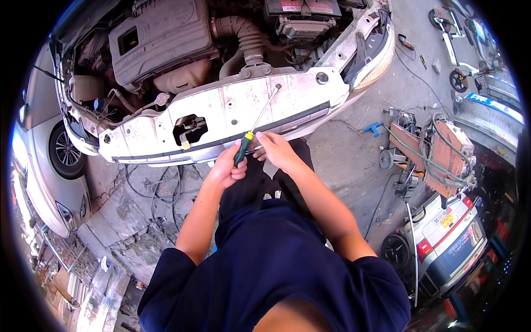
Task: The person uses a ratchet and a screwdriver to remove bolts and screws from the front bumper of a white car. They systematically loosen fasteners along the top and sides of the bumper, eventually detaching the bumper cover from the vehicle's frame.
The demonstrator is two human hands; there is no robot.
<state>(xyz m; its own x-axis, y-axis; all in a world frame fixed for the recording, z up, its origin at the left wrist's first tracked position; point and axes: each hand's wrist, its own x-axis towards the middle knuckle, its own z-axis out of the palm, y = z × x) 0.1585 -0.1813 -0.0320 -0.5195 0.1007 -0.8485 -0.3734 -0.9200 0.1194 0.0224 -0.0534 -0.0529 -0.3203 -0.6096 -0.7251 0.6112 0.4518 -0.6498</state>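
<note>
My left hand (224,169) is closed around a screwdriver (242,150) with a dark green and yellow handle. Its long thin shaft slants up and right over the white front crossmember (213,113) of a car. A small dark spot shows at the tip; whether the tip touches the metal I cannot tell. My right hand (276,150) is just right of the handle, fingers loosely bent and apart, with nothing visible in them. Beneath both hands runs the car's front edge, a dark strip (298,120) along it.
Behind the crossmember lie the engine cover (160,41), a ribbed air hose (249,41) and a battery (304,8). Cables (166,193) trail over the floor at left. A blue power tool (371,129) and a cart with cardboard (442,155) stand right. Another car (47,171) is parked left.
</note>
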